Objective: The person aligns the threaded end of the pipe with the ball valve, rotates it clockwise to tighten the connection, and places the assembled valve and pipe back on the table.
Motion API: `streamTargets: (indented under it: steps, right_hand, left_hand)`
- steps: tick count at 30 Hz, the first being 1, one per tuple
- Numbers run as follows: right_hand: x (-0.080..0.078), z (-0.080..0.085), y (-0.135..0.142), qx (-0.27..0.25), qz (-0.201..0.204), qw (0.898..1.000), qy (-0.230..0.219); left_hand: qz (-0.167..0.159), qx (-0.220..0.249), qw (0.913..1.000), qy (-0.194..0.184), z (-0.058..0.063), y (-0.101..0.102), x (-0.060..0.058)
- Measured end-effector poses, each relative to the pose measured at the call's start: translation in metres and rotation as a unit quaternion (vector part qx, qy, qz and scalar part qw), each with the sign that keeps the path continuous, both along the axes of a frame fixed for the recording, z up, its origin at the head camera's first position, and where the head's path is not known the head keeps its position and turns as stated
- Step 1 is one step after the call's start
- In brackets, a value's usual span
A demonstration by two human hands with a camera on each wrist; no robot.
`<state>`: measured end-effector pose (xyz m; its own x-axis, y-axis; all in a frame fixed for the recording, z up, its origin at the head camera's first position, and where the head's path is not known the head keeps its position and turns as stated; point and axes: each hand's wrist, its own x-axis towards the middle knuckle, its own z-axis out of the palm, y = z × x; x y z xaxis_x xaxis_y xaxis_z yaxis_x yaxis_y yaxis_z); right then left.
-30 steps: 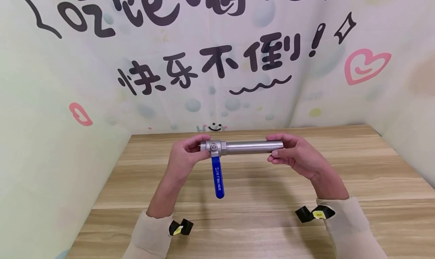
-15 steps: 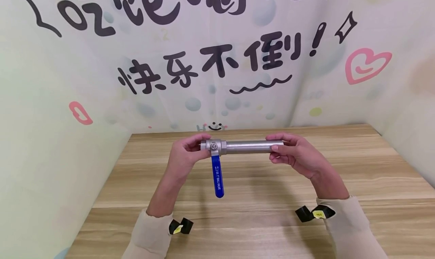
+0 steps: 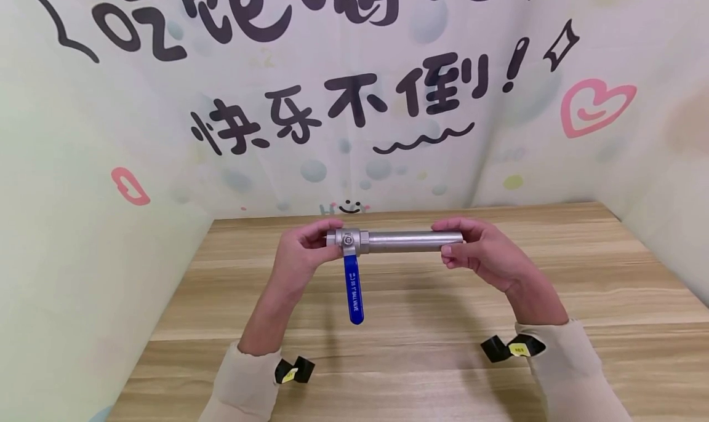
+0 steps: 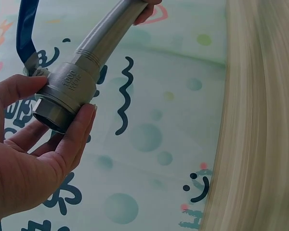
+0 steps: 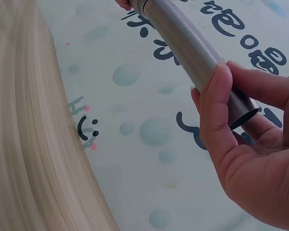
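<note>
A steel ball valve (image 3: 349,240) with a blue lever handle (image 3: 354,293) is joined to a straight metal pipe (image 3: 407,241), held level above the table. My left hand (image 3: 301,250) grips the valve body at its left end, thumb in front and fingers behind. In the left wrist view, the valve's open socket (image 4: 53,115) faces the palm, and raised lettering shows on the body. At the pipe's right end my right hand (image 3: 484,250) pinches the tube between thumb and fingers. The right wrist view shows the pipe's open end (image 5: 243,118) beyond those fingers.
Below the hands lies a wood-grain table (image 3: 388,360). A white printed cloth (image 3: 277,176) with dark lettering hangs at its back edge. Each sleeve carries a small black device (image 3: 296,370) with a yellow label.
The right hand's fingers have shifted slightly on the pipe's end. The left hand, the valve and its downward-pointing lever look the same.
</note>
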<state>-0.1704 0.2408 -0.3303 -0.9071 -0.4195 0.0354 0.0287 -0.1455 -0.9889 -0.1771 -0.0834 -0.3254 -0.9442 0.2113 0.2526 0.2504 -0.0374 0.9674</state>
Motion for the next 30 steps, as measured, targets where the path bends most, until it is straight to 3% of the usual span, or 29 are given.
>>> streamTargets:
  steps: [30]
  right_hand:
    - [-0.0042,-0.0027,0.0002,-0.008,0.007,1.0,-0.029]
  left_hand:
    - [-0.011,-0.003,0.9999,-0.004,-0.0011,0.0005,-0.0001]
